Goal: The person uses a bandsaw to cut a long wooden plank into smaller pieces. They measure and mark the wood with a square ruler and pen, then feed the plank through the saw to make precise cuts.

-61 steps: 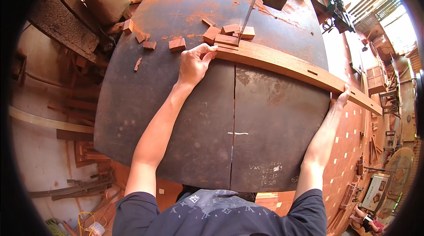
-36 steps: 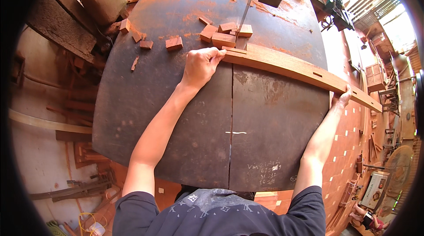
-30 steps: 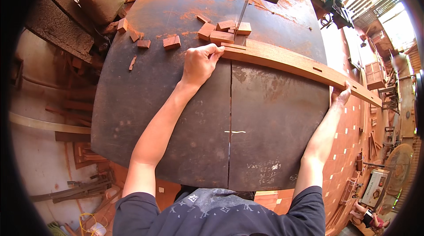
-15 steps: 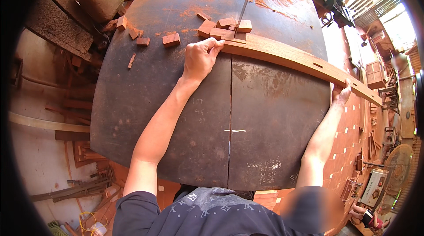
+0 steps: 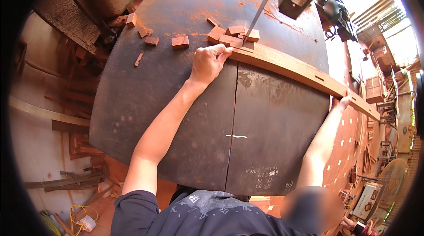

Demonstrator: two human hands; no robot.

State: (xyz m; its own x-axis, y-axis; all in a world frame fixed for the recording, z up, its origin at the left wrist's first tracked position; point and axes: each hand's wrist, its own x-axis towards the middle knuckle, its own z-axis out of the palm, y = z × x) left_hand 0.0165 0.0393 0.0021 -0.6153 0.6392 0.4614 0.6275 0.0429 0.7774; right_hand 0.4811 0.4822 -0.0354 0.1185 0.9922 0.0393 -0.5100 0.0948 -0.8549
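"From the head camera, where's the wooden beam (image 5: 287,65)?"

"Across the dark counter (image 5: 274,125), left end near the metal blade (image 5: 260,11), right end overhanging."

"Held how?"

"Left hand (image 5: 209,64): closed in a pinch on that left end. Right hand (image 5: 342,102): curled round it by the counter's edge."

Head-worn fisheye looks down across the tabletop (image 5: 278,125).

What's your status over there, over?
Left hand pinching wooden beam at left end; right hand holding farther right. Beam overhanging dark table. Small blocks near blade.
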